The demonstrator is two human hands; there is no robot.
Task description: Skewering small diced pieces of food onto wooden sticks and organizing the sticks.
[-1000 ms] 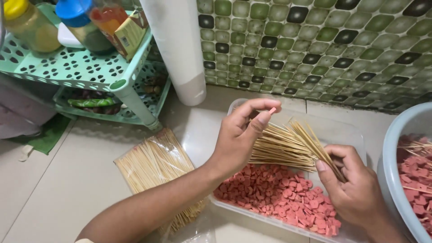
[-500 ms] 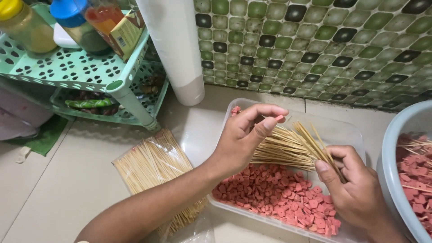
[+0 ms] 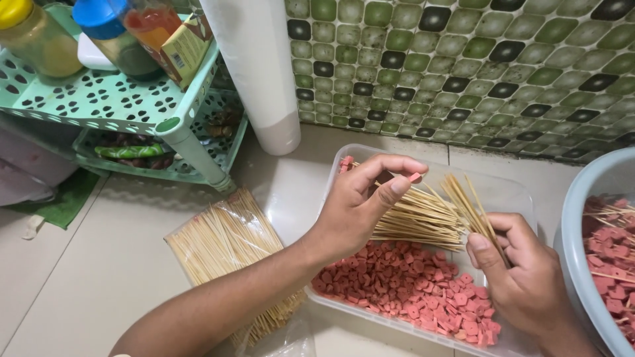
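My left hand (image 3: 364, 198) hovers over a clear plastic tray (image 3: 297, 198), its fingertips pinching a small pink sausage piece (image 3: 414, 176) at the tip of a bamboo skewer. A heap of pink sausage pieces (image 3: 410, 284) fills the tray's near side. My right hand (image 3: 522, 277) grips a bundle of bamboo skewers (image 3: 430, 215) that fans out leftward across the tray. One skewer end near the tray's far corner carries threaded pink pieces (image 3: 345, 162).
A plastic bag of bamboo skewers (image 3: 231, 258) lies on the tiled floor to the left. A grey-blue basin (image 3: 582, 218) with skewered pink pieces stands at right. A green plastic rack (image 3: 126, 106) with bottles and a white cylinder (image 3: 258, 73) stand against the mosaic wall.
My left hand has shifted slightly toward the skewer tips with the pink piece between its fingers. My right hand keeps its hold on the bundle.
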